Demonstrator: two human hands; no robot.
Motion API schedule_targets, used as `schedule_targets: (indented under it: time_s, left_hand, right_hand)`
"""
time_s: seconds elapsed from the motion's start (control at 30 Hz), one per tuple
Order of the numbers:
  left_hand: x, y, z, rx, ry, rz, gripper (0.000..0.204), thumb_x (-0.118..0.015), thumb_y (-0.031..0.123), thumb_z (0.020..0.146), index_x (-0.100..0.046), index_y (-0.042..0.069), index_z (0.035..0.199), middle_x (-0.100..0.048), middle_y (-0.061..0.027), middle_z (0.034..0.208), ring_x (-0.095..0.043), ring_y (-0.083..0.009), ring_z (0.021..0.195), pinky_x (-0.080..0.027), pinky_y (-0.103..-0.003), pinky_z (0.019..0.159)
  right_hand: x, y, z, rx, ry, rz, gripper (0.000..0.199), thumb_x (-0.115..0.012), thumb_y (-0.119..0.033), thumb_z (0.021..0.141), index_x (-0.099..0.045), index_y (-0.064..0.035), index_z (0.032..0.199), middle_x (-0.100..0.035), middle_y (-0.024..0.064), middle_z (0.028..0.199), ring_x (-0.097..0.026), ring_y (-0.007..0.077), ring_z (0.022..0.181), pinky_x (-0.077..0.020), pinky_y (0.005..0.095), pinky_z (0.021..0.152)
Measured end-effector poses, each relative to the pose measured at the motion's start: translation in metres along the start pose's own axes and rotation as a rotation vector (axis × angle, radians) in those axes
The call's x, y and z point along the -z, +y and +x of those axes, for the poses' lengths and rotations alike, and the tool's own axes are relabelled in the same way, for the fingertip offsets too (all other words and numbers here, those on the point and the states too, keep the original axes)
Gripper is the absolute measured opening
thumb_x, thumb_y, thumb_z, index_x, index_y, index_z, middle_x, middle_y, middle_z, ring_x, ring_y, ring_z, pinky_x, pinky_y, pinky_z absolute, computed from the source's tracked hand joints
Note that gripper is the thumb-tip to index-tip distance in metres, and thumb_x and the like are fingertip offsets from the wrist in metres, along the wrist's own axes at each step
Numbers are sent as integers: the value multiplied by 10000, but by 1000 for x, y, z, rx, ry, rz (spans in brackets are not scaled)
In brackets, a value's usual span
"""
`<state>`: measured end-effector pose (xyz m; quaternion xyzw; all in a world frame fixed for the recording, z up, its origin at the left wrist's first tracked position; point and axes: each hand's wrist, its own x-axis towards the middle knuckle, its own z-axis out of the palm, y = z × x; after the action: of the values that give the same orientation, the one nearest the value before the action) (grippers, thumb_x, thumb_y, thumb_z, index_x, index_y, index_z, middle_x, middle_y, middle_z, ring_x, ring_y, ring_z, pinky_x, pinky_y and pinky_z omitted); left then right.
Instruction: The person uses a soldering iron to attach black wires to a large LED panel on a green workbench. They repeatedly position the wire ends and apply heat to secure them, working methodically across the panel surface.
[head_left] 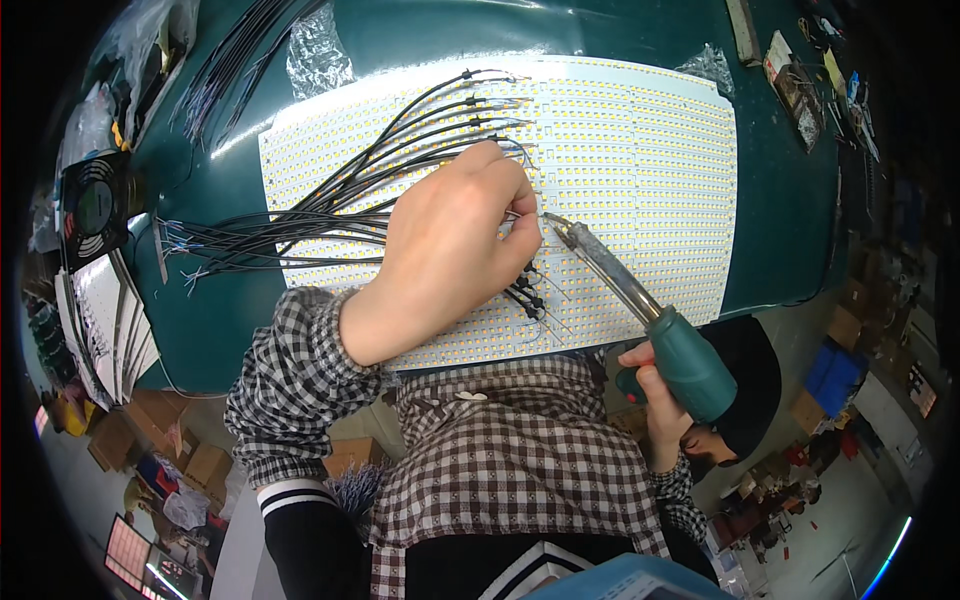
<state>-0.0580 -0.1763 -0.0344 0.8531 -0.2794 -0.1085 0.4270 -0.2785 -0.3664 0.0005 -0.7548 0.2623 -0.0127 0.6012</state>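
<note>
Single head-worn view, left unit of a side-by-side pair. It looks steeply down and forward from above the wearer's brown-and-white checked cloth apron (520, 440), seen low in frame. The flat white rectangular panel dotted with yellow squares (680, 200) sits centrally at close working range. Fisheye coverage reaches past the glossy dark-green tabletop (200, 330) to the room floor; outer corners are black.

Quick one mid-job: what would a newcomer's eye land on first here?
The white LED board, dotted with yellow rows, covers the middle of the green table. Lower right, the right hand grips a green-handled soldering iron, its tip beside the left hand. Black cables fan across the board's left half.
</note>
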Motion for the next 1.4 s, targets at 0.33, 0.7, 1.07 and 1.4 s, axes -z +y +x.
schedule_targets:
  time_s: [0.33, 0.7, 1.07, 1.4]
  left_hand:
    - [-1, 0, 0, -12, 9, 13, 93, -703, 55, 737, -622, 31, 777, -594, -83, 770, -618, -243, 669, -493, -344, 587]
    - [-2, 2, 0, 11, 11, 11, 90, -699, 42, 735, -613, 31, 759, -584, -76, 756, -605, -228, 637, -489, -336, 572]
    - [2, 3, -2, -7, -20, 32, 105, -714, 33, 752, -619, 35, 796, -584, -76, 813, -604, -230, 676, -485, -335, 589]
    - [39, 15, -43, -295, -87, 299, 192, -768, 58, 764, -639, 63, 906, -595, -76, 839, -597, -266, 741, -463, -375, 608]
  right_hand:
    - [0, -4, 2, 19, -31, -15, 244, -634, -131, 921, -632, 78, 1046, -683, 148, 922, -658, 232, 854, -525, 350, 810]
    - [-2, -4, 0, 5, 18, -18, 262, -642, -177, 912, -643, 72, 996, -679, 144, 902, -650, 234, 843, -525, 356, 804]
    - [-4, -9, 6, 43, 33, -28, 310, -621, -220, 917, -631, 77, 1005, -675, 156, 886, -644, 237, 820, -522, 361, 794]
    - [-1, -4, 12, 115, 67, 85, 403, -618, -215, 908, -567, 108, 1142, -652, 151, 855, -644, 237, 745, -541, 356, 739]
